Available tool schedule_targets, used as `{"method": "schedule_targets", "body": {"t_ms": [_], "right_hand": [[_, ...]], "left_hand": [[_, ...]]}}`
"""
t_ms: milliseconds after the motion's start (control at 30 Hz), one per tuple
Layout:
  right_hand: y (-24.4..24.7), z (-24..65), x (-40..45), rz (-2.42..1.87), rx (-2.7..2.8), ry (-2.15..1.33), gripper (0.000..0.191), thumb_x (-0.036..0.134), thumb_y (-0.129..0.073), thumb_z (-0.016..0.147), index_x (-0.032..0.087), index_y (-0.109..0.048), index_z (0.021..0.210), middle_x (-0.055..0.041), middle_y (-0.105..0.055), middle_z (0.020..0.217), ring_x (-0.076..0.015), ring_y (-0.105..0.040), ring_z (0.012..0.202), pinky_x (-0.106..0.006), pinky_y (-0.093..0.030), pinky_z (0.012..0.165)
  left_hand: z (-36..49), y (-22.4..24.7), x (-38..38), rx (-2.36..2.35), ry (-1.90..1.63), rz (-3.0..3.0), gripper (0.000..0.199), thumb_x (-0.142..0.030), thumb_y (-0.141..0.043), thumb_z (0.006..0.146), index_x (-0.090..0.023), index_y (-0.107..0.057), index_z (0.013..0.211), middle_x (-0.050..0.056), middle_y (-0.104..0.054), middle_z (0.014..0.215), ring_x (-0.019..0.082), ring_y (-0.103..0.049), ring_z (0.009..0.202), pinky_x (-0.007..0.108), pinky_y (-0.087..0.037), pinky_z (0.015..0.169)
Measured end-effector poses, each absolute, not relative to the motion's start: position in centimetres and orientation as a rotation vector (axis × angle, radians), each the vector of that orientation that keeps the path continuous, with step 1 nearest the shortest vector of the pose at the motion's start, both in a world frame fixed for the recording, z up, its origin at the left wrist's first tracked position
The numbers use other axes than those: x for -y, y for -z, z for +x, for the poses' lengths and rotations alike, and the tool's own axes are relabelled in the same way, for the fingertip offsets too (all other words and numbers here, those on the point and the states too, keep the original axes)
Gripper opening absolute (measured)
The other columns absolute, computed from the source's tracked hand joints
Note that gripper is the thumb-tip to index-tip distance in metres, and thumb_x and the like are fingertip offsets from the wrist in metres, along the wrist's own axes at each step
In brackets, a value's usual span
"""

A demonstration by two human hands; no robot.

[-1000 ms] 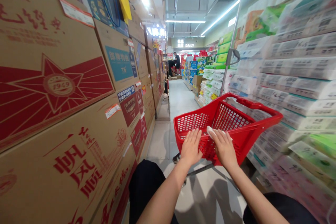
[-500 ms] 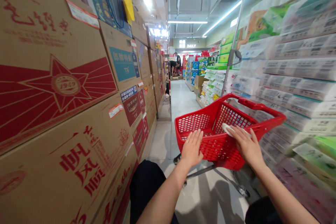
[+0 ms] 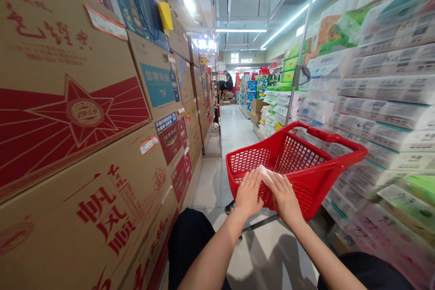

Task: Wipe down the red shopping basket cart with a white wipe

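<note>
A red plastic shopping cart basket point(image 3: 307, 183) with perforated walls stands tilted in front of me, on a grey wheeled frame. My left hand point(image 3: 249, 192) lies against its near side, fingers stretched out flat over the rim. Close beside it, my right hand point(image 3: 281, 192) presses a folded white wipe point(image 3: 267, 173) onto the near rim, its fingers nearly straight over the wipe. The wipe is partly hidden under those fingers. At the right end of the cart, the red handle point(image 3: 335, 138) is untouched.
Stacked cardboard boxes point(image 3: 81, 99) wall the left side. Piles of plastic-wrapped tissue packs point(image 3: 380, 95) rise close on the right. A metal sign pole point(image 3: 295, 77) stands behind the cart. Two people point(image 3: 227, 84) are far down the tiled aisle point(image 3: 234, 122).
My right hand has slid left along the near rim with the white wipe, coming up beside my left hand. My left hand and the cart have hardly moved.
</note>
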State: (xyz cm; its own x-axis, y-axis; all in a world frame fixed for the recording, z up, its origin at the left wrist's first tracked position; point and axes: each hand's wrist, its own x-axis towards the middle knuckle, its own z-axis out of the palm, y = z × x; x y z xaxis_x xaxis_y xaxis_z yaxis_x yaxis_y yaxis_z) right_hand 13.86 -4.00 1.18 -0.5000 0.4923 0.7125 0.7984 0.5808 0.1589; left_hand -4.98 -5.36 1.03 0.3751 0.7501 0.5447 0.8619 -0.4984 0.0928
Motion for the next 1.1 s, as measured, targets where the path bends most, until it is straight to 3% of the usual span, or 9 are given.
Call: {"method": "schedule_targets", "body": {"t_ms": [200, 300, 433, 533, 667, 833, 1100], "right_hand": [[-2.8, 18.0, 2.8, -1.051, 2.269, 0.683, 0.069, 0.007, -0.038, 0.095, 0.029, -0.036, 0.160, -0.0034, -0.053, 0.155, -0.0223, -0.046, 0.143, -0.053, -0.019, 0.126], [-3.5, 20.8, 1.3, -1.138, 2.210, 0.687, 0.062, 0.009, -0.039, 0.095, 0.030, -0.045, 0.154, -0.0038, -0.062, 0.145, -0.0239, -0.053, 0.136, -0.055, -0.018, 0.124], [-3.9, 21.9, -0.4, -1.186, 2.188, 0.654, 0.050, 0.011, -0.042, 0.093, 0.028, -0.063, 0.135, -0.0051, -0.070, 0.128, -0.0239, -0.061, 0.120, -0.053, -0.027, 0.121], [-3.8, 21.0, -0.5, -1.186, 2.167, 0.630, 0.044, 0.012, -0.042, 0.093, 0.024, -0.066, 0.127, -0.0081, -0.071, 0.121, -0.0255, -0.062, 0.113, -0.049, -0.037, 0.114], [-3.7, 19.5, 1.3, -1.110, 2.167, 0.600, 0.052, 0.012, -0.040, 0.095, 0.023, -0.057, 0.143, -0.0103, -0.068, 0.128, -0.0274, -0.058, 0.117, -0.047, -0.043, 0.108], [-3.5, 17.4, 4.0, -1.062, 2.185, 0.597, 0.071, 0.006, -0.038, 0.093, 0.027, -0.035, 0.161, -0.0083, -0.055, 0.150, -0.0271, -0.049, 0.136, -0.049, -0.040, 0.115], [-4.3, 16.5, 4.5, -1.051, 2.300, 0.667, 0.075, 0.007, -0.047, 0.089, 0.025, -0.035, 0.161, -0.0057, -0.051, 0.156, -0.0246, -0.047, 0.141, -0.046, -0.035, 0.121]], "left_hand": [[-5.8, -1.1, 5.6, 1.436, 0.790, -2.460, 0.108, -0.022, -0.061, 0.073, -0.014, -0.006, 0.166, 0.006, -0.005, 0.174, 0.025, -0.009, 0.160, 0.044, -0.011, 0.132], [-6.0, -1.1, 5.5, 1.417, 0.793, -2.479, 0.108, -0.022, -0.061, 0.073, -0.014, -0.006, 0.165, 0.006, -0.005, 0.174, 0.024, -0.009, 0.160, 0.043, -0.011, 0.132], [-6.0, -1.1, 5.3, 1.401, 0.798, -2.483, 0.108, -0.022, -0.062, 0.072, -0.015, -0.007, 0.166, 0.006, -0.005, 0.174, 0.025, -0.010, 0.160, 0.044, -0.012, 0.132], [-6.4, -1.1, 5.3, 1.405, 0.800, -2.464, 0.108, -0.023, -0.063, 0.073, -0.016, -0.008, 0.166, 0.006, -0.006, 0.174, 0.026, -0.010, 0.160, 0.044, -0.012, 0.132], [-7.3, -1.1, 5.5, 1.453, 0.806, -2.398, 0.104, -0.023, -0.063, 0.074, -0.017, -0.012, 0.165, 0.006, -0.009, 0.174, 0.026, -0.011, 0.160, 0.046, -0.012, 0.132], [-6.6, -1.4, 5.2, 1.630, 0.845, -2.233, 0.095, -0.026, -0.062, 0.080, -0.015, -0.020, 0.164, 0.011, -0.015, 0.173, 0.032, -0.015, 0.159, 0.053, -0.017, 0.130], [-3.5, -1.4, 4.1, 1.517, 0.812, -2.347, 0.089, -0.023, -0.057, 0.083, -0.007, -0.019, 0.162, 0.015, -0.020, 0.171, 0.028, -0.016, 0.159, 0.049, -0.021, 0.131]]}}
